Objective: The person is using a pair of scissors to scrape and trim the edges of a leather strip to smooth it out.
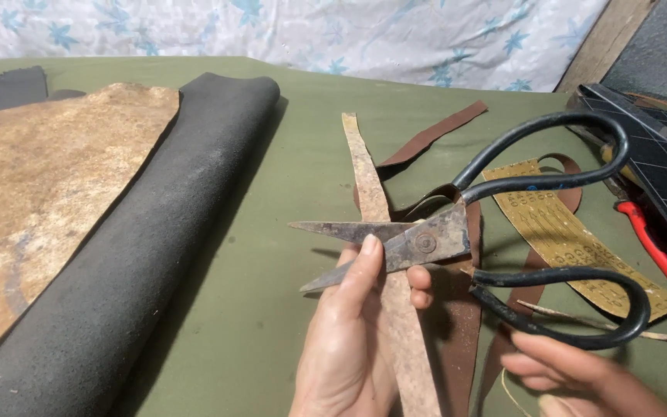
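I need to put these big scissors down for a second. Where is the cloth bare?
Bare green cloth lies between the dark roll and the pale strip, and behind the brown strip toward the flowered sheet. Crowded: right of the scissors, with the yellow ruler, cutting mat and red-handled tool.

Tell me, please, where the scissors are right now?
In the head view, the scissors are right of centre above the green table, left hand pinching the blades, right hand beneath the lower handle.

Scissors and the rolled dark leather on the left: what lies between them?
Head view: only bare green cloth separates the scissors, gripped by the left hand, from the dark roll.
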